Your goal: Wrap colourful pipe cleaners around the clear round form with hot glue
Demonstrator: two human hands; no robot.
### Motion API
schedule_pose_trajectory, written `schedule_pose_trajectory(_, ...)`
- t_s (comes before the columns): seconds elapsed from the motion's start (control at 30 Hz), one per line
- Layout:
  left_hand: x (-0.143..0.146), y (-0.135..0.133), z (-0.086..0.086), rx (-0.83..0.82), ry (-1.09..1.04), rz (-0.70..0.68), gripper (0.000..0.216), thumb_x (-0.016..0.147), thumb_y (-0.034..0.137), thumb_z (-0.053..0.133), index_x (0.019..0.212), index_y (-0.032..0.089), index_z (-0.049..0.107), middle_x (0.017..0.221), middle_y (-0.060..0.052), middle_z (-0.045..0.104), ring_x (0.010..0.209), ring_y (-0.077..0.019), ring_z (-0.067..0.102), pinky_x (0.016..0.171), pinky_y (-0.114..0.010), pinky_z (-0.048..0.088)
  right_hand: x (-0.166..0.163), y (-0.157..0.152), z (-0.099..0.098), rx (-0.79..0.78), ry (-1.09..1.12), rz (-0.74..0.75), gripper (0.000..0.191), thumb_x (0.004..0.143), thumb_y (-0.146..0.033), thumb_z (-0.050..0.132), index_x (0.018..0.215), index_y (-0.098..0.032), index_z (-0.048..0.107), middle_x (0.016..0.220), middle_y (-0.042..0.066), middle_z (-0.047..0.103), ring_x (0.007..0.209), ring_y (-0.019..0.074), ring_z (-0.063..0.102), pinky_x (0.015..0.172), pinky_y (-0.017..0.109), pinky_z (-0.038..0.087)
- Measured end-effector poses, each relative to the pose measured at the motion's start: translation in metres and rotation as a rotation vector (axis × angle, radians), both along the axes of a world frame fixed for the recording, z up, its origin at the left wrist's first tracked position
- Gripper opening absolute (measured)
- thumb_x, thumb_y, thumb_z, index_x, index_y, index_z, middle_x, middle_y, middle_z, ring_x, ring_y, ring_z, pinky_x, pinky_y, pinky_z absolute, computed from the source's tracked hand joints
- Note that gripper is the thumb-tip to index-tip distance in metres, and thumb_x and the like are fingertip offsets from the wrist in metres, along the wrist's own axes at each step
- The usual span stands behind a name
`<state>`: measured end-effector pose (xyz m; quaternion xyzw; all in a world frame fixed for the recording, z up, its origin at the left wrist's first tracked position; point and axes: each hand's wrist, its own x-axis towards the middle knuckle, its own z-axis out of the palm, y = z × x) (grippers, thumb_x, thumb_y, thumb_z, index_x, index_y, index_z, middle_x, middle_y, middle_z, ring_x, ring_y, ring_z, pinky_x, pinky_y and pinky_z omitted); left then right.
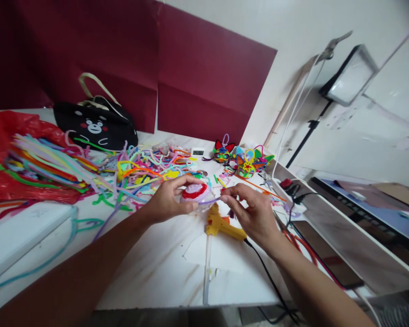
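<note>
Pinching noted: left hand (167, 200), fingers clamped round a domed, fuzzy red-white-and-pink pipe-cleaner coil (195, 191), held just above the white desk (150, 268). Right hand (254, 213), fingertips closed on the coil's lilac fuzzy wire tail (209, 201). Risk, as I judge: springy wire slips the pinch, outer turn unwinds. Yellow plastic glue gun (221, 225) lies directly beneath; a hot nozzle could catch a knuckle, its black cord (263, 269) snag the right wrist.
</note>
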<state>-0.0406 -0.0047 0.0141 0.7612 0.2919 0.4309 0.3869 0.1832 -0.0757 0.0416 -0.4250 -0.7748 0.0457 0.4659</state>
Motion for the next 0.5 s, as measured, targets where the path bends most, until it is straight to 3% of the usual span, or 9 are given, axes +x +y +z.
schedule_pose_trajectory(0.2, 0.001, 0.0, -0.002, -0.002, 0.019, -0.018, 0.054, 0.066, 0.038, 0.077, 0.114, 0.018, 0.066, 0.118, -0.01, 0.069, 0.113, -0.0316, 0.065, 0.098, -0.042, 0.053, -0.001, 0.013, -0.002, 0.094, -0.114, -0.02, 0.029, 0.099, -0.042, 0.052, 0.084, -0.021, 0.065, 0.079, 0.007, 0.07, 0.074, 0.0194, 0.064, 0.071, 0.033, 0.05)
schedule_pose_trajectory(0.5, 0.0, -0.003, -0.003, -0.019, 0.028, -0.046, 0.053, 0.066, 0.035, 0.076, 0.115, 0.018, 0.065, 0.123, -0.012, 0.066, 0.114, -0.0327, 0.064, 0.099, -0.044, 0.052, -0.002, 0.021, -0.01, 0.0, -0.042, 0.002, 0.028, 0.098, -0.042, 0.053, 0.083, -0.021, 0.063, 0.079, 0.005, 0.068, 0.071, 0.0174, 0.063, 0.068, 0.029, 0.048)
